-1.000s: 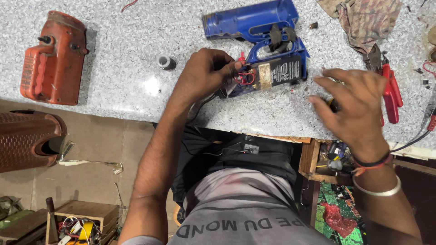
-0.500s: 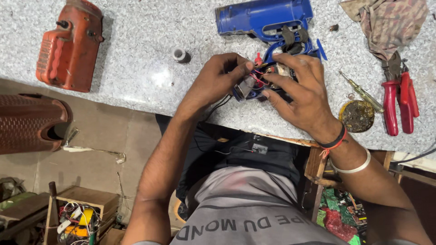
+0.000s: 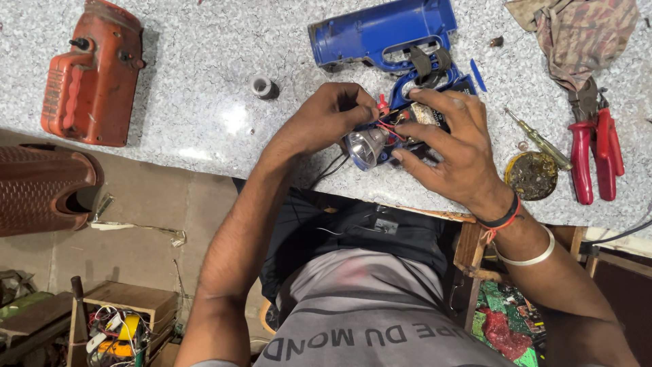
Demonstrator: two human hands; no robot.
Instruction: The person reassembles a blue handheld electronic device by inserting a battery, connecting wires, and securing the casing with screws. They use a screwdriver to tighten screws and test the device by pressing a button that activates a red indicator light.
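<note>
On the speckled grey worktop (image 3: 204, 81) lies an opened blue torch shell (image 3: 380, 34). Near the table's front edge is its other half, with a shiny reflector (image 3: 365, 146) and red wires (image 3: 388, 127). My right hand (image 3: 451, 146) lies over this half and grips it from the right. My left hand (image 3: 333, 115) pinches at the red wires just above the reflector, fingers closed. A black wire hangs down off the table edge beneath it.
An orange tool casing (image 3: 92, 75) lies at the far left. A small grey cylinder (image 3: 263, 87) stands mid-table. To the right lie a screwdriver (image 3: 540, 141), a round tin (image 3: 530, 175), red-handled pliers (image 3: 596, 153) and a cloth (image 3: 577, 34). Boxes of parts sit on the floor.
My right hand came in from the right and took hold of the torch half. The reflector now shows between my hands, and my left hand stays at the wires.
</note>
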